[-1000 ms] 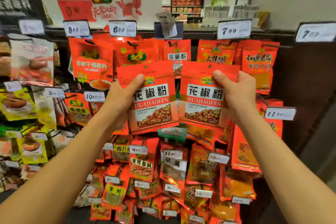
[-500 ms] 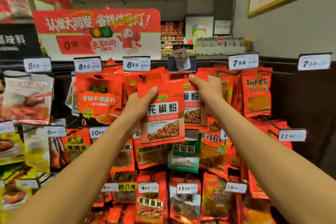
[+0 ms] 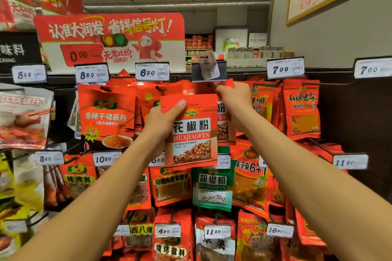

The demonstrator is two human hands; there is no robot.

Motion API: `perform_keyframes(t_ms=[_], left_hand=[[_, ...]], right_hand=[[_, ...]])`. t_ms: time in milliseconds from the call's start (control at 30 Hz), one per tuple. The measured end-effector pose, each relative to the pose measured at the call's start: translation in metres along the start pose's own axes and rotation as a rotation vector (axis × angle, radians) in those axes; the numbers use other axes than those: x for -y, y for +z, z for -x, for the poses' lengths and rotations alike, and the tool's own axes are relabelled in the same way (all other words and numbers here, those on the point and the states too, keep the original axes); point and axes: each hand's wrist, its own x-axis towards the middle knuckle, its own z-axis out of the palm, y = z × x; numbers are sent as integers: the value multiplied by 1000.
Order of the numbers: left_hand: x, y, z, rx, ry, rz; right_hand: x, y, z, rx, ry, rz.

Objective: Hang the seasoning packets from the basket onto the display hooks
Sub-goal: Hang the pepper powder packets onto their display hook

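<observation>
Left hand (image 3: 164, 122) gripping a red foil seasoning packet labelled HUAJIAOFEN (image 3: 192, 133), thumb over its top-left corner, in front of the display. Right hand (image 3: 233, 96) pinching the top of a second matching red packet (image 3: 223, 121), partly hidden behind the first, just under the crooked 7.00 price tag (image 3: 207, 66).

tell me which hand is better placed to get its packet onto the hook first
Right, probably. The right hand pinches its packet by the top edge just under the crooked 7.00 tag. The left hand holds its HUAJIAOFEN packet lower, in front.
</observation>
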Motion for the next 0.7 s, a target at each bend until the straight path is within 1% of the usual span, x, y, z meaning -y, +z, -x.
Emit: perform_keyframes(t_ms=[133, 233, 367, 533, 633, 700], left_hand=[[5, -4, -1, 1, 18, 32], [8, -9, -2, -7, 15, 41], [15, -14, -5, 11, 27, 31], [11, -10, -21, 37, 84, -10], [6, 0, -33, 74, 100, -17], [7, 8, -39, 82, 94, -6]], right_hand=[[1, 5, -5, 3, -8, -2], [-10, 10, -11, -44, -15, -3], [-32, 18, -18, -120, -100, 133], [-36, 24, -49, -59, 96, 147], [-39, 25, -65, 2, 140, 202], [-43, 22, -67, 26, 123, 193]])
